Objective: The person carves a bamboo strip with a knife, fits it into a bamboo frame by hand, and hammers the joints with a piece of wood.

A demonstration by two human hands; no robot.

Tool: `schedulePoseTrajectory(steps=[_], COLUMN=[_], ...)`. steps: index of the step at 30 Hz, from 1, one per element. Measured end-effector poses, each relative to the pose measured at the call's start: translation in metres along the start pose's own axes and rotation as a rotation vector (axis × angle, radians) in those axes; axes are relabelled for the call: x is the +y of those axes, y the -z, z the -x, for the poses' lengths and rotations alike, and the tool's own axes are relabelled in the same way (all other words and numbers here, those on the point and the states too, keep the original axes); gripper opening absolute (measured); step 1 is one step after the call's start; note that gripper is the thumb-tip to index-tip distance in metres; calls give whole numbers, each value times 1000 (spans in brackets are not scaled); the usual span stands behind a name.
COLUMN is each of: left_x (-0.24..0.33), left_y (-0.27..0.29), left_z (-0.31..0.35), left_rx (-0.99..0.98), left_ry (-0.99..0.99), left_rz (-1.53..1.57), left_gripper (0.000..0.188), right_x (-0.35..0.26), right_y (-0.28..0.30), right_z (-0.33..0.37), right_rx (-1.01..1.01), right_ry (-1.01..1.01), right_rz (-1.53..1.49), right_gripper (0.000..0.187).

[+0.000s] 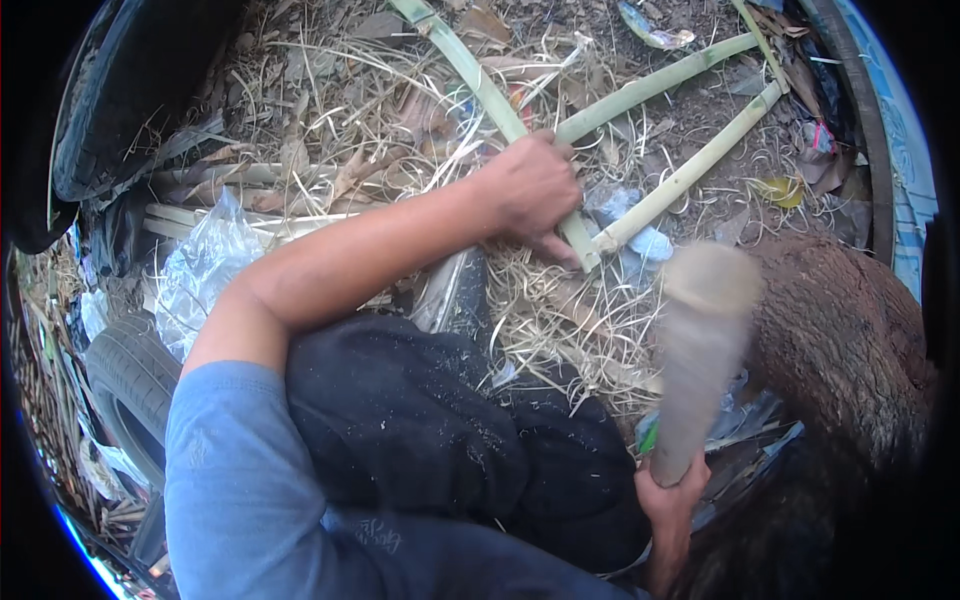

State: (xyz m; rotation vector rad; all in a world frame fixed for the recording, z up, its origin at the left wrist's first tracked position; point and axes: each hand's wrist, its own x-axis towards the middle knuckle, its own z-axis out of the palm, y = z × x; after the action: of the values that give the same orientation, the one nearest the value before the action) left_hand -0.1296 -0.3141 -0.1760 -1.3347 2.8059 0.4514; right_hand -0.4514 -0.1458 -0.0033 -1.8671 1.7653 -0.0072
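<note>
My left hand (535,195) is closed round a pale green split bamboo pole (470,75), close to its near end. That end meets a second bamboo pole (690,170) at a corner just below my fingers. Beyond my knuckles, a third bamboo piece (655,87) slants off to the far right. Low on the right, my right hand (675,495) grips the narrow end of a wooden club (700,350). Motion smears the club, whose thick, pale cut end points away from me and is raised to the right of the bamboo corner.
Thin bamboo shavings (560,310) and dry leaves litter the ground. A big brown log or stump (840,320) stands on the right. To the left lie a clear plastic bag (210,265) and a tyre (130,370). My dark-clothed legs (400,420) are folded below.
</note>
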Motion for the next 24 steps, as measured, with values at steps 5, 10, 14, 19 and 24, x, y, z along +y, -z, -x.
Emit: schedulePoseTrajectory(steps=[5,10,14,19,24], left_x=[-5,-1,3,0,4], left_y=[-2,1,11,8,-6], left_z=[-2,4,1,2,5], left_rx=[21,6,-106,-36,-2], left_ry=[-6,6,-9,-7,-8], left_rz=[-32,-23,-29,-11,-21], left_gripper=[75,79,75,68,73], right_x=[1,-5,-14,-18,-6], right_y=[-5,1,5,13,8], right_z=[-6,-11,1,-10,-23], right_rx=[-89,-164,9,-5,-281], right_ry=[-108,-169,-152,-50,-146], right_rz=[52,92,-142,-54,307], right_gripper=[44,45,44,45,44])
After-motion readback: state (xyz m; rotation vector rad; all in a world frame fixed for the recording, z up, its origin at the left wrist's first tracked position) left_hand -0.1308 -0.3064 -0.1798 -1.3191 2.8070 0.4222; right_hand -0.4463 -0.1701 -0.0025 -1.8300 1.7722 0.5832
